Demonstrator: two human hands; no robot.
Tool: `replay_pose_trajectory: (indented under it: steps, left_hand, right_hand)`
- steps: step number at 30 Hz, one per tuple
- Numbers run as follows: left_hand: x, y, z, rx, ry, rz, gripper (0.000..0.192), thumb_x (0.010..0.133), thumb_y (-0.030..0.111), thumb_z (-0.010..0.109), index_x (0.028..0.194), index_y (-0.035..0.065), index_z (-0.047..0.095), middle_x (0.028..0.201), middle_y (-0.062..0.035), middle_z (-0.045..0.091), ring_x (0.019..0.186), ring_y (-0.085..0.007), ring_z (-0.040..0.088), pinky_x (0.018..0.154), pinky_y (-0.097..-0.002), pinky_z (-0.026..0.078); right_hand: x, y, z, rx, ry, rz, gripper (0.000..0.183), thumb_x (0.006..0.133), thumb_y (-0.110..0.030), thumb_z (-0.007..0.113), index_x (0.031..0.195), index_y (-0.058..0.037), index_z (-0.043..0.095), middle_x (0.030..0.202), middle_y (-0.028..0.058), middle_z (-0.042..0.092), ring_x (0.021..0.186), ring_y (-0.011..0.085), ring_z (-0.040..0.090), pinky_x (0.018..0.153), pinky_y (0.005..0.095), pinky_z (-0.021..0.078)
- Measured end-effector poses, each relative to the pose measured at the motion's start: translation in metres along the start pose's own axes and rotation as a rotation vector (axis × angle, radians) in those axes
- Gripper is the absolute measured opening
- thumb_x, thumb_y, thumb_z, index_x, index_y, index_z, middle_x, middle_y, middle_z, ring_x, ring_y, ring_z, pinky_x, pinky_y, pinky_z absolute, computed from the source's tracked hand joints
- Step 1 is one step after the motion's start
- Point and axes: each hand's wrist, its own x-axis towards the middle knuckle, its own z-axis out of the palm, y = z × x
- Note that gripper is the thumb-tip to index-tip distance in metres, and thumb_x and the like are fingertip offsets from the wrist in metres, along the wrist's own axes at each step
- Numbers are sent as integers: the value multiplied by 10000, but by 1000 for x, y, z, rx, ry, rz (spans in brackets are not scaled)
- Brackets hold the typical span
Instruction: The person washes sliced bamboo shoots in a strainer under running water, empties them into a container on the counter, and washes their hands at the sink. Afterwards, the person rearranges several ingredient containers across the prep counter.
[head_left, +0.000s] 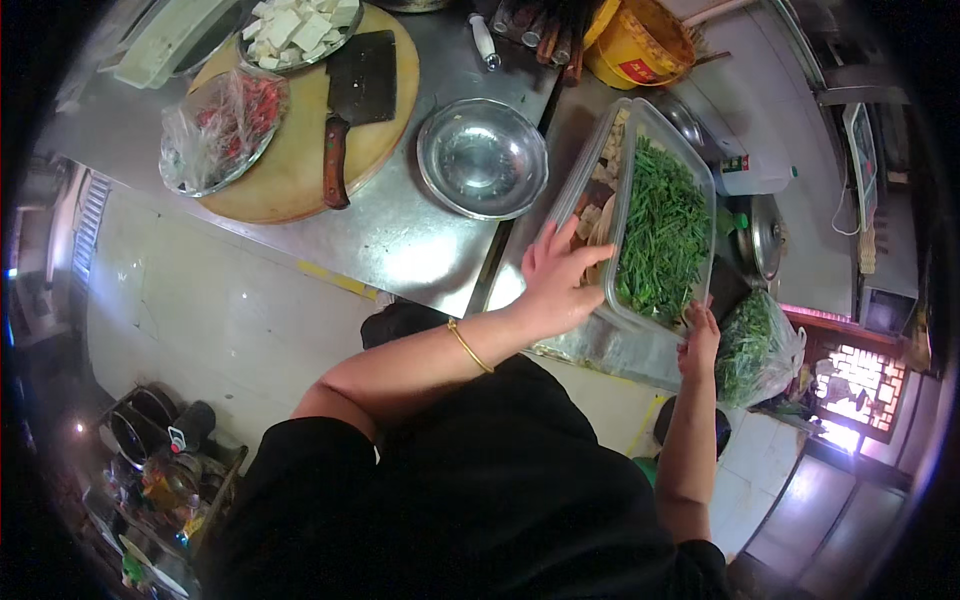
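Note:
A clear plastic box (624, 217) full of chopped green vegetables (664, 225) stands tilted in front of me, at the right. My right hand (699, 339) grips its near right corner. At the box's left rim is my left hand (566, 279), wearing a gold bangle at the wrist; its fingers are spread and the index fingertip touches the rim. Partly covered by the greens box, a second plastic container (574, 187) holds pale and brown food pieces. To the left of both boxes sits a shiny metal bowl (482, 159) on the steel counter.
A round chopping board (300, 150) bears a cleaver (361, 82), a plate of white tofu pieces (296, 34) and a plastic-covered plate of red food (236, 120). Behind are a white-handled tool (484, 41) and a yellow bucket (641, 45). A bag of greens (757, 349) lies right.

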Motion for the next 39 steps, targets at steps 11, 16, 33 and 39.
replay_pose_trajectory:
  steps: [11,16,33,39]
  left_hand:
    - [63,-17,-39,-99,40,302,301,750,219,588,1015,81,620,1062,-168,570,1001,-276,541,956,-375,358]
    - [55,-28,-35,-589,-257,-220,297,772,-4,532,1069,-16,526,878,-46,549,756,-91,508,650,-225,423]
    - [82,-26,-30,-590,-223,-338,496,722,86,600,1187,-25,467,1034,-131,554,927,-178,521,768,-287,435]
    - [93,10,-35,-647,-249,-276,449,721,94,611,1132,-13,466,1020,-113,531,913,-194,514,781,-292,429]
  right_hand:
    - [-5,4,26,-23,-79,87,236,862,-216,551,1053,-79,581,908,-1,597,705,108,508,561,264,413]
    - [21,54,32,35,-85,-206,181,855,-93,558,1024,-38,595,901,-8,595,852,97,542,746,253,428]
    - [15,13,25,-159,-163,-164,392,818,-49,590,1189,22,486,989,62,607,846,132,572,726,241,443]
    - [31,-8,7,-216,-99,-151,322,765,-114,623,1065,-2,588,880,41,596,750,127,561,638,262,439]
